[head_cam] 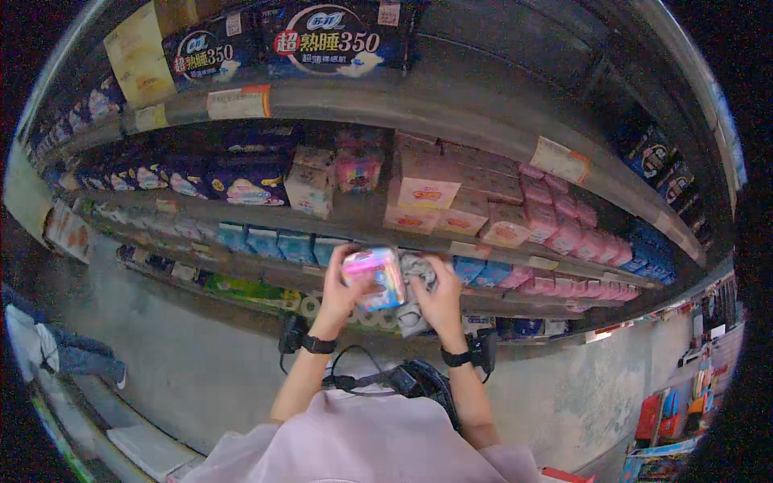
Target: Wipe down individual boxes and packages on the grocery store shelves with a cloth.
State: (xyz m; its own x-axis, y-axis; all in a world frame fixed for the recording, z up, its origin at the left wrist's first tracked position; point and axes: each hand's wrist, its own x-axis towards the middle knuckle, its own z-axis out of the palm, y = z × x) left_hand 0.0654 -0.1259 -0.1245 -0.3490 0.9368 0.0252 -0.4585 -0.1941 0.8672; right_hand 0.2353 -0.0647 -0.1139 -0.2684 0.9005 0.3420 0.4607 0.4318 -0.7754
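Observation:
My left hand (pixel 343 296) grips a small pink, blue and white plastic-wrapped package (pixel 375 279) by its left side, the thumb across its front. Close by on the right, my right hand (pixel 438 296) holds a crumpled grey cloth (pixel 415 290) beside the package. Both hands are in front of the lower shelves. Behind them stand rows of light-blue packages (pixel 296 246). Above, pink cartons (pixel 426 193) are stacked on the middle shelf, and a similar bright pink package (pixel 357 169) stands to their left, next to a pale carton (pixel 310 184).
Dark sanitary-pad packs (pixel 338 42) stand on the top shelf, whose edge (pixel 386 108) carries price labels. Green packages (pixel 247 290) lie on the bottom shelf. Another person's legs (pixel 90 356) show at the far left. Stacked colourful goods (pixel 664 413) are at the lower right.

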